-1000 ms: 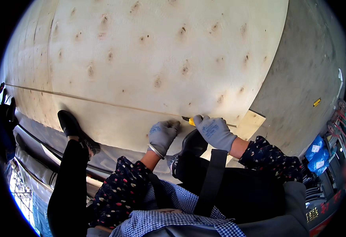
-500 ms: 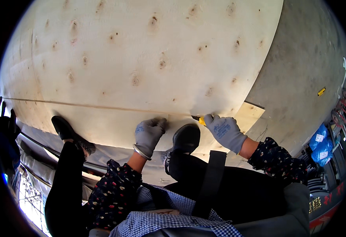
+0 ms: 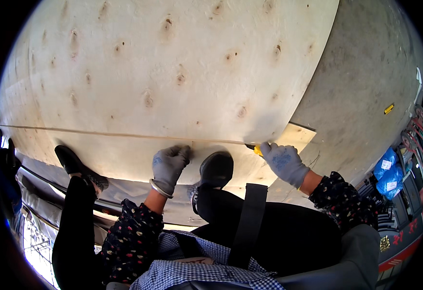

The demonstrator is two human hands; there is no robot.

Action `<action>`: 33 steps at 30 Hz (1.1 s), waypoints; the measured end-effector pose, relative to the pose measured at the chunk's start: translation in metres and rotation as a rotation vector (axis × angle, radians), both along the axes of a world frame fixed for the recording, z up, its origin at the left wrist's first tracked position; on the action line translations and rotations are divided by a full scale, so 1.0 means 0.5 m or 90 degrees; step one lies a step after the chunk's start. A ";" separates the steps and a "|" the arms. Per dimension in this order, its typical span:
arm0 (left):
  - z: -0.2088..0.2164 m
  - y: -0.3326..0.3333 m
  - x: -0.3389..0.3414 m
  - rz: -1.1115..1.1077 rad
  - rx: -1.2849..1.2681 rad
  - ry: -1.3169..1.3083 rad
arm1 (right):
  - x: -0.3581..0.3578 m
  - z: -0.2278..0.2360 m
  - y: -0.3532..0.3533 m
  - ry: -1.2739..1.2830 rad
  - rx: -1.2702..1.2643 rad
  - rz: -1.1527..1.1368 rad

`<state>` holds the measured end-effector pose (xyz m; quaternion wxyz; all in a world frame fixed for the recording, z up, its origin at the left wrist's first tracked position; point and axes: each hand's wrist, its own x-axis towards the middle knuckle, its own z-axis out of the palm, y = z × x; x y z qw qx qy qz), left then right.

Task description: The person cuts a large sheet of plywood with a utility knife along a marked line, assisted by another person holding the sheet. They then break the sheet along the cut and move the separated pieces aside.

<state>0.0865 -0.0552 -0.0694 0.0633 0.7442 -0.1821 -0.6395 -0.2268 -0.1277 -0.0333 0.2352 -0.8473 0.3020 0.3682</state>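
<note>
Knotty plywood (image 3: 139, 63) spreads underfoot, its edge giving way to grey floor (image 3: 361, 72) toward 2 o'clock. At 3 o'clock, a gloved right hand (image 3: 285, 163) grips a yellow-and-black cutter (image 3: 257, 150), long axis slanting, tip toward 10; the left hand (image 3: 169, 166), at 8, curls narrow, its contents impossible to tell.

"Count the hands for me?"
"Two: a left hand (image 3: 171, 162) and a right hand (image 3: 285, 164), in two grey gloves (image 3: 165, 169). One bracelet (image 3: 161, 189)."
"Anything yellow?"
"Two: one yellow tool (image 3: 258, 151) in the right hand, one yellow object (image 3: 389, 108) on the floor (image 3: 361, 72) beyond the plywood's (image 3: 197, 106) right edge."
"Footwear?"
"Two black shoes (image 3: 218, 169) along the plywood's near edge."
"Anything blue?"
"Two blue bundles (image 3: 389, 183) by the floor's right edge."
"Plywood pieces?"
"More than one; exact number unclear."
</note>
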 end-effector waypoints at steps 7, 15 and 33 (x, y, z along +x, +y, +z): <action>-0.004 -0.001 0.001 -0.020 -0.004 -0.020 | -0.103 0.013 0.005 0.025 0.021 -0.007; -0.014 0.014 0.003 -0.023 -0.004 -0.035 | -0.116 0.007 0.023 0.030 -0.035 0.022; 0.006 -0.014 0.006 -0.168 -0.008 -0.030 | -0.079 0.013 0.017 0.061 -0.085 0.073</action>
